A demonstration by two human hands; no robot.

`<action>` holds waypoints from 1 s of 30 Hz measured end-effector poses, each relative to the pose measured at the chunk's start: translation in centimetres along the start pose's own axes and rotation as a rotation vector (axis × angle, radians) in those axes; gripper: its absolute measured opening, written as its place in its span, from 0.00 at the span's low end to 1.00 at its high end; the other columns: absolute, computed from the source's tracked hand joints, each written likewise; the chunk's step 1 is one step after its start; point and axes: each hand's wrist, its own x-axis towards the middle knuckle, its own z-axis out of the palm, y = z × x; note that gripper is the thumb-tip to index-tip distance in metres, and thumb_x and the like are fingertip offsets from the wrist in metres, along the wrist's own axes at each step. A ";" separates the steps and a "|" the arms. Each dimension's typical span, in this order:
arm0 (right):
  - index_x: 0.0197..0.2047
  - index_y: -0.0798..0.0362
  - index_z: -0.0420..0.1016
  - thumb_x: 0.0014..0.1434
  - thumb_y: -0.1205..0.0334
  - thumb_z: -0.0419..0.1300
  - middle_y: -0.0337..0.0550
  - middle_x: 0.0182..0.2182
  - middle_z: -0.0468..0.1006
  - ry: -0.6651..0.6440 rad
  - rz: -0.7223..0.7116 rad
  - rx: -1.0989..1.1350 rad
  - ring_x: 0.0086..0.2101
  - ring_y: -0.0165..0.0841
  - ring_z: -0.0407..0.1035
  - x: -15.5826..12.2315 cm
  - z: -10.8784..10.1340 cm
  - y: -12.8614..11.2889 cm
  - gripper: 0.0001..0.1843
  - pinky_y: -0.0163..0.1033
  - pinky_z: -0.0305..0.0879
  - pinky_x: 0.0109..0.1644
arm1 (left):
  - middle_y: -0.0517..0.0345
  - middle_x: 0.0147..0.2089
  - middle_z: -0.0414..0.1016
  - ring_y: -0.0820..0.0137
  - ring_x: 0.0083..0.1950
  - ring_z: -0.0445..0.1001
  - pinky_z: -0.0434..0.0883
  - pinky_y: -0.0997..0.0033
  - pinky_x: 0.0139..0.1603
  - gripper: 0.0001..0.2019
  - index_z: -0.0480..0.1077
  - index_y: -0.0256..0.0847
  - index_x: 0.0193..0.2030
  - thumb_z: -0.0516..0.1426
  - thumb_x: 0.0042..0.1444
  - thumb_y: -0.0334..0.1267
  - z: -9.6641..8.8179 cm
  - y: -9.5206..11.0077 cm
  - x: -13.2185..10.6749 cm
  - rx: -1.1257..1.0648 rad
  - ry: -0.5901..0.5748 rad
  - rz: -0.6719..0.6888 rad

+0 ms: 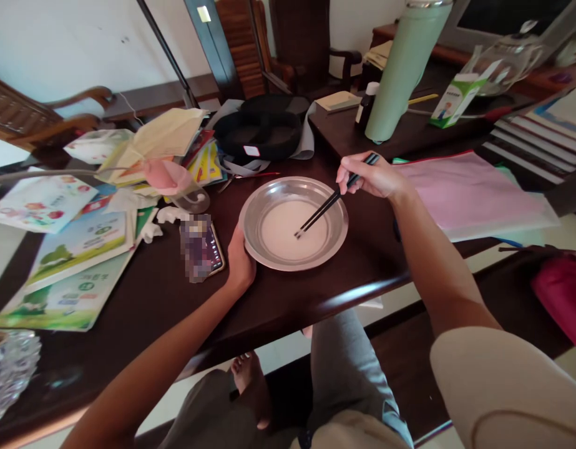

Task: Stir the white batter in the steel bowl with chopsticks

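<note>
A round metal plate [332, 209] with a pale white layer in its bottom sits on the dark wooden table [288, 299]. My left hand [239, 259] grips the plate's left rim, fingers curled round the edge. My right hand [369, 176] is closed on a pair of dark chopsticks [321, 212], held above the plate's right rim. The chopstick tips reach down to the white layer near the middle of the plate.
A phone [201, 246] lies just left of the plate. Picture books [77, 249] and papers pile at the left, a glass dish [9, 368] at the near left corner. A green flask [402, 68], a pink folder [460, 193] and stacked books [540, 137] stand right.
</note>
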 end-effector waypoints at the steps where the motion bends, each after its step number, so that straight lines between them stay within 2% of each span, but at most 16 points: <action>1: 0.30 0.53 0.84 0.62 0.26 0.79 0.43 0.22 0.84 -0.009 -0.008 0.012 0.23 0.30 0.76 0.0 0.6 0.3 0.35 0.32 0.67 0.24 | 0.53 0.74 0.87 0.50 0.82 0.77 0.63 0.42 0.91 0.26 0.86 0.46 0.64 0.59 0.75 0.61 0.1 0.0 0.0 -0.034 0.011 -0.040; 5: 0.31 0.53 0.84 0.63 0.26 0.78 0.44 0.24 0.86 0.042 -0.056 0.016 0.24 0.29 0.76 0.2 1.6 1.2 0.35 0.32 0.69 0.25 | 0.53 0.76 0.85 0.50 0.83 0.75 0.63 0.41 0.91 0.28 0.85 0.47 0.66 0.58 0.75 0.62 0.1 -0.4 -0.1 -0.074 -0.012 -0.089; 11: 0.28 0.50 0.83 0.62 0.23 0.77 0.42 0.19 0.82 0.155 -0.083 -0.012 0.20 0.29 0.73 0.2 0.3 0.9 0.36 0.33 0.65 0.21 | 0.56 0.77 0.84 0.51 0.87 0.71 0.58 0.40 0.94 0.26 0.85 0.50 0.67 0.60 0.74 0.61 -0.3 -0.7 0.0 -0.081 -0.014 -0.086; 14: 0.27 0.51 0.83 0.57 0.21 0.78 0.42 0.18 0.80 0.053 -0.056 -0.002 0.19 0.31 0.72 1.0 1.5 0.9 0.38 0.34 0.62 0.19 | 0.56 0.76 0.85 0.52 0.87 0.72 0.59 0.42 0.94 0.26 0.85 0.51 0.67 0.59 0.75 0.61 -0.3 -0.6 -0.1 -0.075 -0.005 -0.088; 17: 0.29 0.52 0.84 0.54 0.19 0.78 0.45 0.21 0.83 -0.047 -0.063 -0.002 0.22 0.32 0.75 2.1 3.1 1.3 0.40 0.34 0.67 0.23 | 0.56 0.75 0.85 0.52 0.86 0.72 0.59 0.42 0.93 0.27 0.85 0.51 0.69 0.58 0.76 0.61 -0.3 -0.6 -0.2 -0.050 -0.004 -0.085; 20: 0.29 0.51 0.84 0.55 0.18 0.77 0.45 0.22 0.84 0.048 -0.110 -0.021 0.23 0.31 0.74 2.2 2.8 1.5 0.40 0.35 0.66 0.24 | 0.54 0.77 0.84 0.51 0.86 0.72 0.59 0.42 0.93 0.28 0.84 0.50 0.70 0.57 0.76 0.62 -0.2 -0.6 -0.2 -0.053 -0.014 -0.089; 24: 0.23 0.49 0.80 0.58 0.20 0.76 0.41 0.16 0.76 0.182 -0.171 -0.014 0.18 0.29 0.65 0.8 0.9 1.2 0.39 0.36 0.58 0.21 | 0.53 0.78 0.83 0.50 0.87 0.70 0.60 0.42 0.93 0.29 0.84 0.49 0.71 0.58 0.75 0.62 -0.1 -0.5 -0.3 -0.064 -0.008 -0.091; 27: 0.22 0.49 0.80 0.57 0.21 0.77 0.41 0.14 0.75 0.082 -0.150 0.017 0.17 0.30 0.66 0.1 1.5 1.1 0.39 0.36 0.57 0.20 | 0.53 0.76 0.85 0.50 0.87 0.71 0.61 0.42 0.92 0.28 0.85 0.48 0.69 0.58 0.75 0.62 -0.1 -0.4 -0.3 -0.046 0.006 -0.084; 30: 0.25 0.51 0.83 0.54 0.19 0.78 0.45 0.19 0.82 -0.063 -0.056 0.017 0.21 0.33 0.74 0.2 3.3 1.4 0.39 0.35 0.64 0.23 | 0.53 0.74 0.87 0.51 0.85 0.73 0.61 0.41 0.92 0.28 0.85 0.48 0.68 0.58 0.76 0.61 -0.1 -0.5 -0.2 -0.043 0.011 -0.078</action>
